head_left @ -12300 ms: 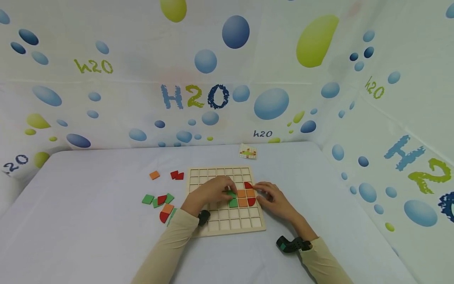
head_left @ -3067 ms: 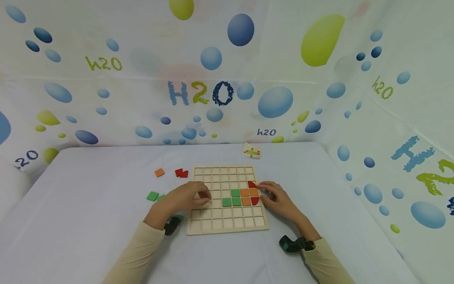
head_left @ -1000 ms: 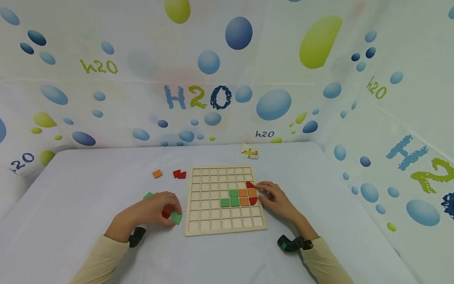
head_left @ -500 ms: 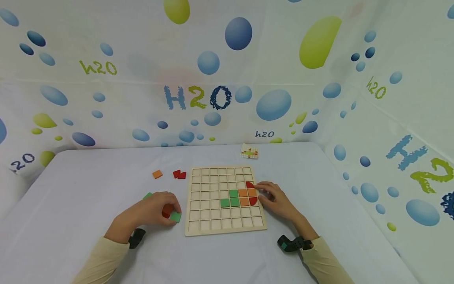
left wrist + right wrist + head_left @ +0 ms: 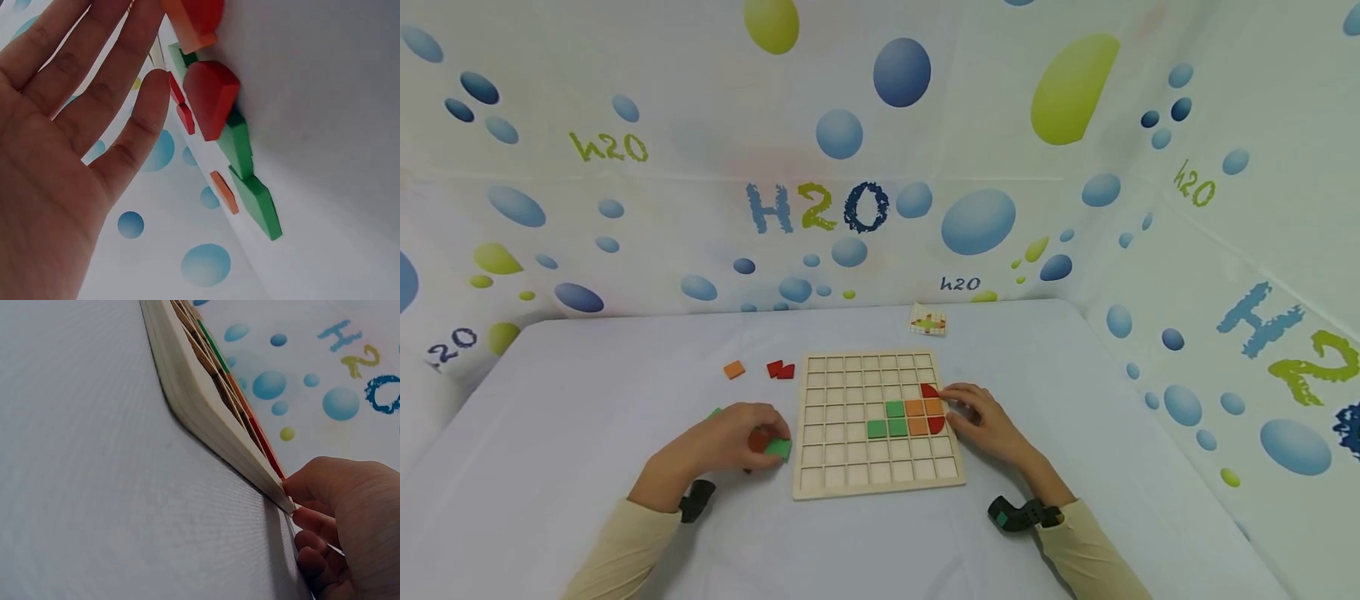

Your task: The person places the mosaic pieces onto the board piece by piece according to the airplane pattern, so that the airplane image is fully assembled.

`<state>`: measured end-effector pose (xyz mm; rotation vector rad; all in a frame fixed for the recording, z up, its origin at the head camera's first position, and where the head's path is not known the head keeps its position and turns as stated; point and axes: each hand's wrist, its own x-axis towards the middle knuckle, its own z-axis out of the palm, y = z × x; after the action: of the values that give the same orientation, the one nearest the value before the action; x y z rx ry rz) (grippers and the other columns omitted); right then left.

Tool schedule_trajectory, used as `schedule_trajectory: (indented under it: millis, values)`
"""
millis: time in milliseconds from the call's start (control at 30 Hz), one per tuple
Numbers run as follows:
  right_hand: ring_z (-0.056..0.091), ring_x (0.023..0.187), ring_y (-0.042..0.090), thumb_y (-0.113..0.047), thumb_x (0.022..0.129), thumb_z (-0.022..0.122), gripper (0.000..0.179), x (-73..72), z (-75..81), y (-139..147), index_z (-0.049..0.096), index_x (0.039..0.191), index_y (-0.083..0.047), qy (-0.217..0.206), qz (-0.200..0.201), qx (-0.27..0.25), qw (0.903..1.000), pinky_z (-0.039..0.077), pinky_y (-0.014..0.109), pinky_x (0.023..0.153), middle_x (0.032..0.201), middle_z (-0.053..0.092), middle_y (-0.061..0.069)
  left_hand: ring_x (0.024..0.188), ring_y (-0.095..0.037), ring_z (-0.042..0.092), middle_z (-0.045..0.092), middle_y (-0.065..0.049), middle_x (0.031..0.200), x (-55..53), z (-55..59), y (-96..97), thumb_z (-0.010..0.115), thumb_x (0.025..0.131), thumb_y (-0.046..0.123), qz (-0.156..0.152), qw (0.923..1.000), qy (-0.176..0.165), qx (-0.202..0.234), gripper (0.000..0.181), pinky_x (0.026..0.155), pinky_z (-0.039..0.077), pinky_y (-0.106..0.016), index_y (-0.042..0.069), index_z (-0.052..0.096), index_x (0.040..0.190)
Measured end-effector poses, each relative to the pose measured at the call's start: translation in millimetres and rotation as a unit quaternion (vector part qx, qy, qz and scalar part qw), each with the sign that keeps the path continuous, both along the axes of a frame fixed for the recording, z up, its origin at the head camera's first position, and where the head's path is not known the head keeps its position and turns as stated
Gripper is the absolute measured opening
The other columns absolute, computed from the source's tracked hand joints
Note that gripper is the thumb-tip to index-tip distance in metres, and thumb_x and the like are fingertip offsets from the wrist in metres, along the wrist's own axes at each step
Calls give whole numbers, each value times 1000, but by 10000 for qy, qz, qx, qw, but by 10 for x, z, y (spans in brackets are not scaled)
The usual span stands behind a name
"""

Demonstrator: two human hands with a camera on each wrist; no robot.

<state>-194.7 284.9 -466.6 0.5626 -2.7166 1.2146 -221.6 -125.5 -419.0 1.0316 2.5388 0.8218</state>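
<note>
In the head view my left hand (image 5: 735, 437) pinches a light green square tile (image 5: 779, 449) between thumb and fingers, just left of the wooden grid board (image 5: 877, 499). Orange and red pieces (image 5: 758, 440) show beneath its palm. A red rounded piece (image 5: 209, 97) and green tiles (image 5: 257, 206) lie beside that hand in the left wrist view. My right hand (image 5: 985, 421) rests at the board's right edge, thumb and index fingertips touching it. Green tiles (image 5: 897, 427), orange tiles (image 5: 917, 426) and red rounded pieces (image 5: 936, 425) sit in the board's cells.
Behind the left hand lie an orange tile (image 5: 734, 369) and two red pieces (image 5: 780, 370). A small pattern card (image 5: 928, 320) is at the back of the white-covered table (image 5: 880, 550). A printed cloth (image 5: 700, 208) hangs behind it.
Since the oldest frame, green tiles were added on the board. My left hand went left to the loose pieces, took a green tile and has just shifted it slightly away. The right hand stays put.
</note>
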Motion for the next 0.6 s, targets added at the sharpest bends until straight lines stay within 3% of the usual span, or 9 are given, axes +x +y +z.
schedule_trajectory:
  millis: [167, 433, 600]
  values:
    - [50, 99, 22, -9, 92, 65, 35, 1, 2, -2, 62, 126, -3, -13, 7, 10, 10000, 42, 26, 78, 130, 56, 16, 86, -12, 62, 66, 5, 97, -23, 42, 55, 79, 81, 16, 83, 9996, -234, 104, 26, 74, 55, -25, 9, 69, 103]
    - [50, 98, 23, -9, 93, 64, 34, -7, -9, 1, 62, 127, -3, -40, 37, -25, 10000, 42, 26, 77, 130, 56, 15, 88, -13, 61, 66, 9, 95, -88, 47, 169, 78, 82, 16, -181, 9994, 291, 54, 23, 79, 54, -30, 11, 71, 103]
    - [50, 98, 25, -9, 94, 64, 34, -8, -17, 5, 62, 127, -4, -61, 23, -29, 10000, 41, 27, 77, 130, 56, 15, 90, -12, 60, 65, 9, 96, -114, 53, 241, 78, 83, 17, -164, 9997, 179, 50, 23, 84, 53, -33, 12, 71, 104]
